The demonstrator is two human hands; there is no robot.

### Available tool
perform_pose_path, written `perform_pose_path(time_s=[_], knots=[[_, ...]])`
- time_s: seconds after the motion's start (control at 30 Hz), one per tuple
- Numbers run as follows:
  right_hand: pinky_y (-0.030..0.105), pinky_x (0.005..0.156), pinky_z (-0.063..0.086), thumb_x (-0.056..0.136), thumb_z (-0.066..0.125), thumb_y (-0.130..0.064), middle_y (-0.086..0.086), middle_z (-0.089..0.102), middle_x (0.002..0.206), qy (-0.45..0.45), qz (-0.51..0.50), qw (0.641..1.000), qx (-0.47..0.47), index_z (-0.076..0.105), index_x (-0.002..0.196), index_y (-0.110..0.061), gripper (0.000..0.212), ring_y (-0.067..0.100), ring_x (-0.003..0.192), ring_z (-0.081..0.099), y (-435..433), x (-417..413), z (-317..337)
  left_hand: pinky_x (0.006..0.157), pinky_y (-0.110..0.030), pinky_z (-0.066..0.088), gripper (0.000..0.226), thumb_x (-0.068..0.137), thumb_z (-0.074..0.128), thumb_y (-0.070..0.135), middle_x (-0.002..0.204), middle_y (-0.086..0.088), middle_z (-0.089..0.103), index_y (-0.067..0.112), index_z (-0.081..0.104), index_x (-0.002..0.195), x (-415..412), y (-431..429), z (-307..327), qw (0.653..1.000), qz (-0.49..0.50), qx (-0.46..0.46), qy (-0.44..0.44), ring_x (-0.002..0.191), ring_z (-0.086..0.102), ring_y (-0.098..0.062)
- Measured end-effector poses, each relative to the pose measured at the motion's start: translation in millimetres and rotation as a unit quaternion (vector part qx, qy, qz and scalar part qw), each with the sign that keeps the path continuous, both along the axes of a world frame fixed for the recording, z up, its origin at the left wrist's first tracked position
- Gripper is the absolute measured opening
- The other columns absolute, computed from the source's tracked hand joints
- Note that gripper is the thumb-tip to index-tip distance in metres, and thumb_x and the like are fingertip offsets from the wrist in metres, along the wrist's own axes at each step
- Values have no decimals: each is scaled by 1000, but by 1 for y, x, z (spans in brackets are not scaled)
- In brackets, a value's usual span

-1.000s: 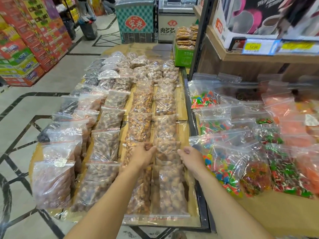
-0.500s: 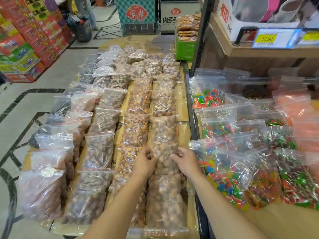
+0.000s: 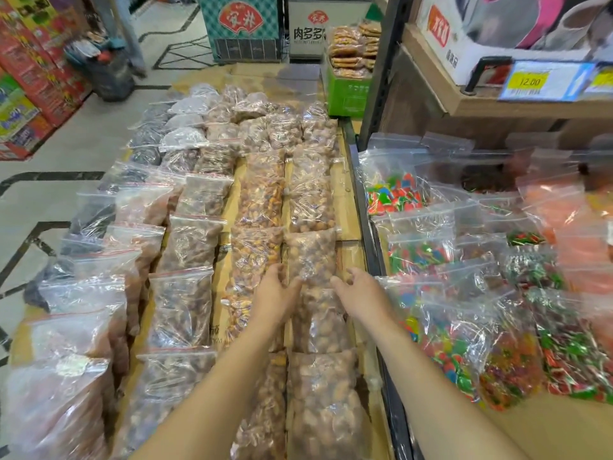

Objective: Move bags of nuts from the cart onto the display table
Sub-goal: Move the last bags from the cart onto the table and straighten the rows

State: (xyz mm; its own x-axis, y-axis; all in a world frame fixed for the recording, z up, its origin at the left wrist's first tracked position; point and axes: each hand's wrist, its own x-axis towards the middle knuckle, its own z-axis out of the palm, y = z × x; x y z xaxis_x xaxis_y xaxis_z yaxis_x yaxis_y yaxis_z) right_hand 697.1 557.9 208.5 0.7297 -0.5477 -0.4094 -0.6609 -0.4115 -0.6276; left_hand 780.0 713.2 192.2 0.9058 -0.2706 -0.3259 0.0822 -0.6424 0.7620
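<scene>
A clear zip bag of round brown nuts [image 3: 310, 257] lies in the rightmost row on the cardboard-covered display table [image 3: 345, 207]. My left hand [image 3: 277, 295] grips its lower left corner, thumb on the bag's bottom edge. Beside the lower right corner is my right hand [image 3: 360, 293], its fingers loosely curled and holding nothing. Several rows of nut bags [image 3: 189, 240] cover the table, overlapping like tiles. More bags of the same nuts [image 3: 323, 393] lie under my forearms. No cart shows in the head view.
Right of the table, past a black metal shelf frame [image 3: 365, 227], lie bags of coloured candy [image 3: 444, 327]. A green crate of biscuits [image 3: 348, 88] stands behind the table. Two freezers [image 3: 242, 28] stand at the back, and stacked red cartons [image 3: 30, 78] at far left. Tiled floor runs along the left.
The bag has moved away from me, up the right row, and now lies flat. My right hand has come off its edge; my left hand still holds it.
</scene>
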Motion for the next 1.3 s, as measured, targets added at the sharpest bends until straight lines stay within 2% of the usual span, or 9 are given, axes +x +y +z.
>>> perform_pose_path(time_s=[0.2, 0.37, 0.73, 0.83, 0.93, 1.03, 1.13, 1.2, 1.3], knots=[[45, 120, 42, 109, 49, -47, 4, 45, 166, 8, 39, 999, 1, 28, 167, -20, 68, 27, 149, 47, -14, 46, -12, 104, -45, 53, 53, 105, 58, 41, 138, -9, 65, 10, 46, 146, 38, -28, 1, 994, -71, 77, -26, 122, 64, -31], [44, 121, 40, 106, 57, -46, 7, 42, 167, 2, 20, 999, 26, 27, 167, -18, 74, 26, 151, 44, -22, 61, -24, 106, -41, 47, 62, 105, 59, 35, 145, -14, 61, 8, 37, 156, 52, -36, -9, 991, -95, 96, -13, 131, 59, -35], [41, 116, 43, 106, 60, -42, 4, 48, 163, -16, 4, 999, 30, 33, 165, -21, 68, 22, 148, 47, -32, 67, -30, 89, -34, 48, 63, 99, 70, 36, 135, -8, 69, 15, 47, 154, 61, -42, -14, 996, -61, 57, -34, 120, 65, -29], [41, 114, 46, 105, 61, -43, 4, 52, 159, -2, 11, 999, 31, 36, 163, -20, 67, 23, 144, 52, -35, 71, -27, 82, -31, 46, 57, 100, 68, 39, 129, -6, 70, 15, 50, 149, 63, -41, -11, 996, -64, 55, -33, 102, 62, -20], [41, 109, 51, 104, 60, -46, 2, 59, 151, -1, -3, 1000, 1, 47, 155, -20, 59, 23, 134, 59, -42, 84, -19, 86, -34, 51, 51, 103, 65, 39, 124, -1, 68, 12, 51, 144, 74, -45, 1, 996, -54, 44, -51, 101, 60, -18], [42, 112, 47, 105, 57, -46, 7, 57, 152, -29, -26, 999, -34, 49, 153, -15, 58, 27, 136, 56, -52, 109, -11, 87, -29, 43, 55, 106, 60, 34, 117, 0, 63, 7, 44, 152, 91, -59, 17, 996, -59, 23, -68, 113, 63, -22], [42, 113, 43, 106, 53, -45, 13, 51, 154, -28, -20, 998, -45, 46, 156, -12, 60, 32, 140, 52, -60, 136, -5, 89, -28, 38, 56, 107, 57, 33, 130, -10, 65, 6, 42, 153, 113, -75, 20, 998, -48, 14, -34, 123, 61, -28], [40, 109, 45, 106, 53, -46, 11, 55, 151, -28, -16, 999, -37, 49, 155, -13, 59, 31, 137, 54, -62, 150, -5, 92, -32, 44, 58, 106, 56, 34, 122, -8, 65, 7, 40, 155, 128, -84, 14, 999, -37, 23, -13, 114, 61, -27], [39, 108, 47, 104, 57, -49, 6, 61, 150, -30, -13, 999, -23, 48, 158, -19, 62, 29, 135, 57, -67, 165, -7, 105, -47, 51, 62, 103, 57, 37, 132, -9, 68, 14, 40, 158, 145, -93, 6, 998, -39, 34, -21, 120, 64, -32]])
